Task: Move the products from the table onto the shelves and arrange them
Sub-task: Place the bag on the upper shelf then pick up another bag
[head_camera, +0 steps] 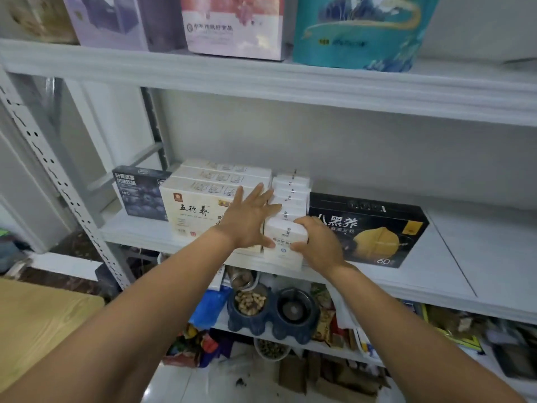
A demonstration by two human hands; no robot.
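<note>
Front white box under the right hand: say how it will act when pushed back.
Probably stiff: the front white box keeps crisp edges under the grip of the right hand. Likely slides rather than rolls, being flat-sided on the smooth shelf. Standing tall and narrow it could tip, though the black box and cream box flank it.

free: bare right end of white middle shelf board (pixel 453 257); open height above cartons, under white upper shelf (pixel 290 82) | blocked, left to right, packed side by side: dark blue carton (pixel 139 193), cream upright cartons (pixel 197 210), row of small white cartons (pixel 290 199), flat black carton with yellow fruit (pixel 369 231) | far left: perforated white metal post (pixel 58 184)
</note>
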